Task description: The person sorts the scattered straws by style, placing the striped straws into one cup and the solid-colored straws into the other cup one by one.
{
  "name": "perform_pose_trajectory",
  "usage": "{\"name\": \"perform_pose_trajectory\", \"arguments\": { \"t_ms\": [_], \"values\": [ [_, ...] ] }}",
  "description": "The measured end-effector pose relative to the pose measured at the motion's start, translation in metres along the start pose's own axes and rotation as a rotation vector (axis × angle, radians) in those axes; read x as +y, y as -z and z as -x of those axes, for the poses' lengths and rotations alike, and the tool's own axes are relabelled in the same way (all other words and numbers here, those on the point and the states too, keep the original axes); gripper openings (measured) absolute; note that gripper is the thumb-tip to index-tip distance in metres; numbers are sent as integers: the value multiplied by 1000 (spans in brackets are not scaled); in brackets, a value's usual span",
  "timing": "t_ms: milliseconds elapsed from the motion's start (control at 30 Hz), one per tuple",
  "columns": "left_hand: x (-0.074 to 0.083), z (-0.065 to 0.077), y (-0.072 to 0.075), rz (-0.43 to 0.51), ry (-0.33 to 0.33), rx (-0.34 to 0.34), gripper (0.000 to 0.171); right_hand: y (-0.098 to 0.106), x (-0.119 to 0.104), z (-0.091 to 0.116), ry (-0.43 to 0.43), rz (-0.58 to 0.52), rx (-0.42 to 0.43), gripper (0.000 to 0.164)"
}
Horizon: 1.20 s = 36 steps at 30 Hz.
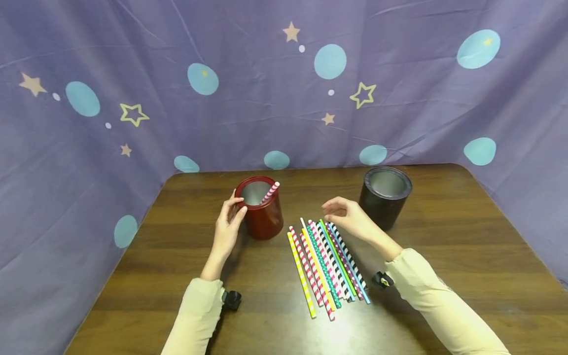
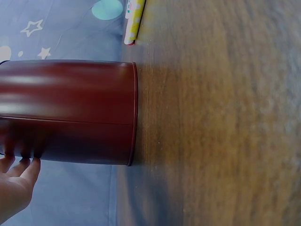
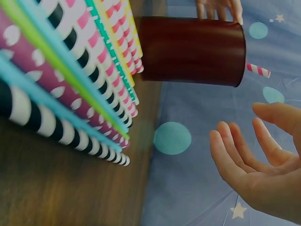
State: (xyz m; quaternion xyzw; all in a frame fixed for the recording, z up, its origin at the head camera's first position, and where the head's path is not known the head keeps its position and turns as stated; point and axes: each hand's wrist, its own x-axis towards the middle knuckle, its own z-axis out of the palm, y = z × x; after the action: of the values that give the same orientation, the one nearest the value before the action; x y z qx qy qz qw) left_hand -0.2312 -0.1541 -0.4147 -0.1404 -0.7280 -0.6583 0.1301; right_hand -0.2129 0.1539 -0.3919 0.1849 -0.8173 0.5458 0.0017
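Observation:
My left hand (image 1: 227, 229) holds the left side of a red cylindrical can (image 1: 265, 222) at its rim, thumb in front and fingers around the side. In the left wrist view its fingertips (image 2: 32, 170) touch the can's wall. One pink-and-white striped paper straw (image 1: 270, 192) leans inside the can and pokes above the rim. Over the far ends of a row of paper straws (image 1: 326, 261) hovers my right hand (image 1: 350, 217), holding nothing. Its fingers are loosely bent and apart in the right wrist view. The straws are striped, dotted or plain, in several colours.
A black cylindrical can (image 1: 385, 199) stands upright beyond my right hand, with no contents visible in it. The wooden table (image 1: 146, 276) reaches back to a purple curtain (image 1: 248, 128) with stars and blue spots.

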Motion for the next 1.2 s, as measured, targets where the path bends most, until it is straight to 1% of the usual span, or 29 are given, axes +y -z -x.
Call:
{"name": "perform_pose_trajectory", "arguments": {
  "t_ms": [100,267,333,433,533,700,900,1000,1200],
  "values": [
    [1,-2,-3,-1,-9,-8,31,5,2,4,-4,26,-13,23],
    [2,-4,-6,18,-25,-8,29,7,-16,13,-14,58,-48,24],
    [3,-5,-6,26,-26,-11,29,8,-16,15,-19,69,-60,24],
    [4,-4,-6,28,-26,-13,30,9,2,14,-14,94,-66,24],
    [3,-2,-3,9,-19,-2,29,8,17,13,-9,123,-85,25],
    [-1,1,1,-19,-11,7,28,7,25,17,1,146,-124,26],
    [-2,0,1,2,-16,3,30,9,34,21,-18,185,-161,25],
    [2,0,1,14,-1,3,30,10,38,23,-16,209,-174,25],
    [20,3,-4,7,15,7,30,13,45,26,-44,230,-203,27]
  ]
}}
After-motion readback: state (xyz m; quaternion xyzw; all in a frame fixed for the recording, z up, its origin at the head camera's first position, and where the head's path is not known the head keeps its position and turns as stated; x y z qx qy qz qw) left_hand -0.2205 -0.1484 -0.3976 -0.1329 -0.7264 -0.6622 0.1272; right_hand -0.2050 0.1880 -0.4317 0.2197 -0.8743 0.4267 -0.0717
